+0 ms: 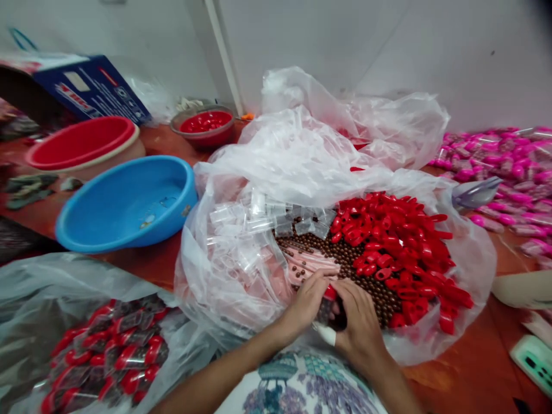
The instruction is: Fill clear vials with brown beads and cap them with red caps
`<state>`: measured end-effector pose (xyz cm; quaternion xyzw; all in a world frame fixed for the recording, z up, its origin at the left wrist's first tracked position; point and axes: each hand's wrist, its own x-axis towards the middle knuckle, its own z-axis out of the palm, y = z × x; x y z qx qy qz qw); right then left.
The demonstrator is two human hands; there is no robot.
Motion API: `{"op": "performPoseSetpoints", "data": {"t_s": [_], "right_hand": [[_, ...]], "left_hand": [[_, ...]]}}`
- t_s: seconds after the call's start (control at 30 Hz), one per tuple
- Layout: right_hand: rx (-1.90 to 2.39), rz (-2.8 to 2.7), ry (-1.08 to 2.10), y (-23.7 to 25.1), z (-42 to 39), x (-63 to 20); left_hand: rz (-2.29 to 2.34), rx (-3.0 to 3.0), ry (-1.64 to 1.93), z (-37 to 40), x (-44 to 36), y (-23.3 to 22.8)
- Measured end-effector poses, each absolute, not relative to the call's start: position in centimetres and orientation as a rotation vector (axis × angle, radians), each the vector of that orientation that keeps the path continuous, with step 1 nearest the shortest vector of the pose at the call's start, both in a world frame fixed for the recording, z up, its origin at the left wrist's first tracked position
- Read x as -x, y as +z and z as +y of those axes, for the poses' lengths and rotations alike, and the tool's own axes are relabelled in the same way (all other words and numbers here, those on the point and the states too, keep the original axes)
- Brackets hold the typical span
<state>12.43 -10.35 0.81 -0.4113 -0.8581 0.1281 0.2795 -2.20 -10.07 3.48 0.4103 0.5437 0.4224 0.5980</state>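
Note:
My left hand [307, 302] and my right hand [359, 313] meet at the front of a spread plastic bag, fingers closed around a small clear container [324, 313] with a red top and dark contents. Something white shows on a finger of my right hand. Just beyond lie small brown balls [375, 296], some scattered over a pinkish sheet [317, 263]. Red plastic caps [401, 241] are heaped on the right of the bag, and clear plastic tubes [241, 230] on the left.
Filled red-capped containers [116, 345] lie in a bag at front left. A blue basin [125, 204], a red basin [81, 142] and a bowl of red pieces [204, 125] stand behind. Pink-capped containers [509, 167] are piled at right, near a clear scoop [474, 192] and a phone [532, 362].

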Motion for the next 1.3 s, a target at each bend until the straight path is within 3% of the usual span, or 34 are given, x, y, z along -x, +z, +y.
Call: {"op": "performPoseSetpoints", "data": {"t_s": [0.23,0.4,0.5,0.8,1.3], "right_hand": [[0.966,-2.525,0.486,-0.2,-10.6,-11.8],[0.945,-2.505,0.497,-0.2,-10.6,-11.8],[1.042,-2.391,0.513,-0.2,-10.0,-12.7],[1.196,-2.225,0.543,-1.3,-9.4,-16.0],[1.154,-2.143,0.528,-0.8,-9.4,-16.2]], "left_hand": [[1.842,-1.709,0.923,-5.9,8.9,4.5],[2.117,-2.098,0.504,-2.9,11.4,3.1],[2.091,-2.198,0.367,-2.3,11.7,2.2],[1.755,-2.182,0.447,-2.0,12.3,0.8],[1.356,-2.118,0.546,-1.6,4.9,0.7]]}}
